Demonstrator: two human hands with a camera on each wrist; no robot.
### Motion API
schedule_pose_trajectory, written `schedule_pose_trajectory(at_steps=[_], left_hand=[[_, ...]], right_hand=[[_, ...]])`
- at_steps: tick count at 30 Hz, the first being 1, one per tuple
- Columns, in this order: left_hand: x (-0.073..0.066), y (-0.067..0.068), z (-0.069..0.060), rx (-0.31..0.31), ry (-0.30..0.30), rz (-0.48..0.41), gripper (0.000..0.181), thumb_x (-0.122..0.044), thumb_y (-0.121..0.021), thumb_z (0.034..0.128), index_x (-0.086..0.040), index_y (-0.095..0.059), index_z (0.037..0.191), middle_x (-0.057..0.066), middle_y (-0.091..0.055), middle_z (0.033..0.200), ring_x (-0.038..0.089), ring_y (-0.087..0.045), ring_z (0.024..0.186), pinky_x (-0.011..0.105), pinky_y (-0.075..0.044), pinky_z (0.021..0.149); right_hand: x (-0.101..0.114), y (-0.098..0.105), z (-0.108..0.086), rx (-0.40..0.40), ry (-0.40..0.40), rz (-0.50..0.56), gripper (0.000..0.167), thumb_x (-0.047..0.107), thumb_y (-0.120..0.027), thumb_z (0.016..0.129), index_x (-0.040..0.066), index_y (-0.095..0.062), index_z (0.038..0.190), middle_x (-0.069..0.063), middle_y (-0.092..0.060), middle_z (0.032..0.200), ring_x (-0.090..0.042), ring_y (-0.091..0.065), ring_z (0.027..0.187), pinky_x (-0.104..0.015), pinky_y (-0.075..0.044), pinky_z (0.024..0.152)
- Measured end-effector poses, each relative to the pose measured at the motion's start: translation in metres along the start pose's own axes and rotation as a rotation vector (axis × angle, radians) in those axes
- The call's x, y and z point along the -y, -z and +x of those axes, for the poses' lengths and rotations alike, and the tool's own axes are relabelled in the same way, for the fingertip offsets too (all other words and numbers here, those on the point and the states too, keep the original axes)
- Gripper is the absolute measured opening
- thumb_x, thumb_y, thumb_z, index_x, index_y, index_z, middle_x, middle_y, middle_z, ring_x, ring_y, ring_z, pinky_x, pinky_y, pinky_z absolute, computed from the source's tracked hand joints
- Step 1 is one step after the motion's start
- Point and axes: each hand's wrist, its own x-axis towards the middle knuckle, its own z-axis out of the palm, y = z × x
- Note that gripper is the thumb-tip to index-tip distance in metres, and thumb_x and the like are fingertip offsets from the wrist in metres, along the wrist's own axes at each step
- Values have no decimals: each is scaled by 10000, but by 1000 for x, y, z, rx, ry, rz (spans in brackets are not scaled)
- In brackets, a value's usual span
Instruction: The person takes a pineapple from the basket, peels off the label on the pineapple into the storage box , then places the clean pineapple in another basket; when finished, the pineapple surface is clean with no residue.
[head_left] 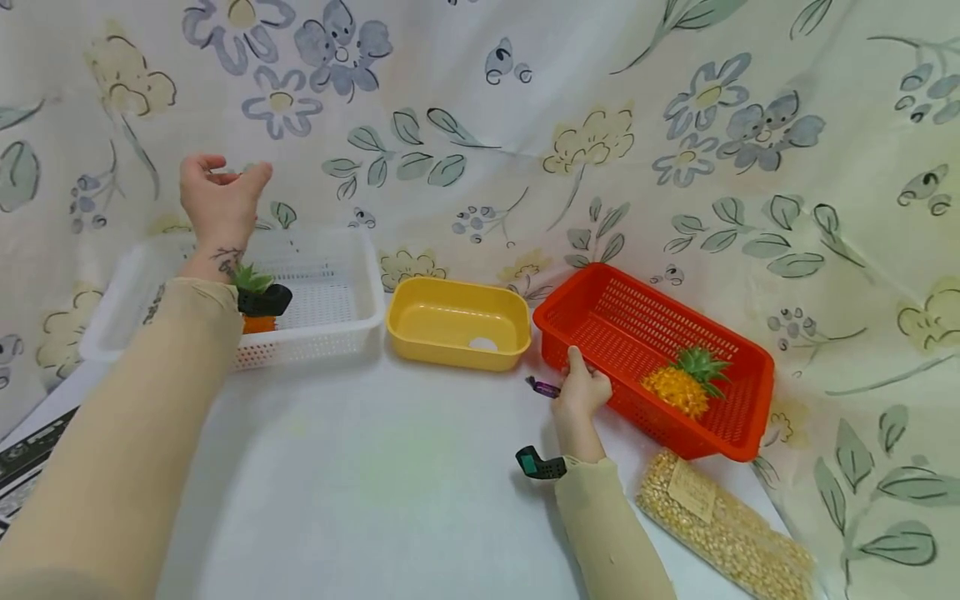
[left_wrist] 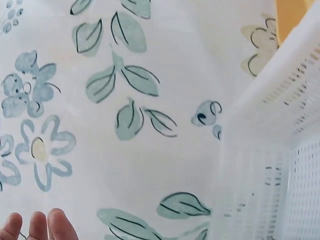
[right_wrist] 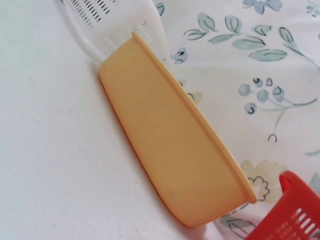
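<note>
My left hand is raised over the white basket, its fingers bent and apart, with nothing seen between them. Only its fingertips show in the left wrist view. Under that wrist a small pineapple shows partly, its leaves and orange body cut by the black wrist camera. My right hand is at the near left side of the red basket, thumb up; its other fingers are mostly hidden. A purple-wrapped candy lies just left of it. Another small pineapple lies in the red basket.
Between the baskets stands a yellow tub with a white round spot inside. A bag of corn kernels lies at the front right. A black patterned object sits at the left edge. Floral cloth hangs behind.
</note>
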Motion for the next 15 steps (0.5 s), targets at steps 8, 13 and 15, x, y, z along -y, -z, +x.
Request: schedule_pose_trajectory(at_steps=[8,13,15], left_hand=[[19,25,15,22,210,278,685,-619,-640,710,-274,-323,1209,-132,-308,941,96,-354,837,295,-345,768],[33,39,12,33,262,375,750,-636,-566,740,-272,-274,1327,-20,-411,1203,204,-408,1101,328,-355,968],[38,43,8,42,268,411,843,-619,-538,763,-199,-209,1416,86,-333,1413,261,-336,1279,347,-299,1074]], right_hand=[[1,-1,-1,0,4,19,284,243,-680,844,65,-580,1042,-12,-535,843,-207,-487,735,-298,-473,731],[1,-1,-1,2,-1,14,279,232,-676,847,64,-589,1053,-11,-543,842,-207,-501,733,-257,-478,687],[1,-1,-1,0,-7,7,280,249,-682,842,74,-589,1039,-9,-545,832,-173,-498,692,-260,-481,685]])
